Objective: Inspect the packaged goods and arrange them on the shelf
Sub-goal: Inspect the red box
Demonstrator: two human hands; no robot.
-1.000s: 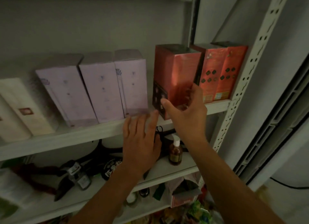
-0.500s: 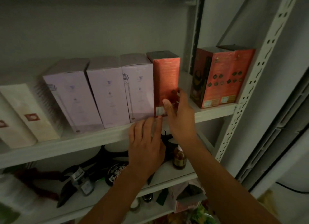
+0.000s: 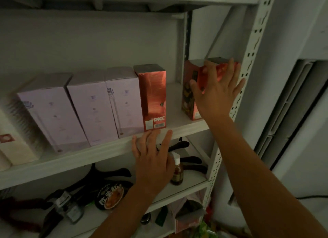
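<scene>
While my left hand [image 3: 152,158] rests with loose, straight fingers on the front lip of the shelf [image 3: 88,156], my right hand [image 3: 216,92] lies flat and spread against the red boxes at the right [image 3: 190,88], just beside the upright post [image 3: 248,60]. It grips nothing. The two hands are well apart. One red box [image 3: 152,97] stands upright, touching the row of lilac boxes [image 3: 92,106], label facing me; I judge it placed. A gap separates it from the right-hand boxes, and checking those and closing up the row appears to remain.
</scene>
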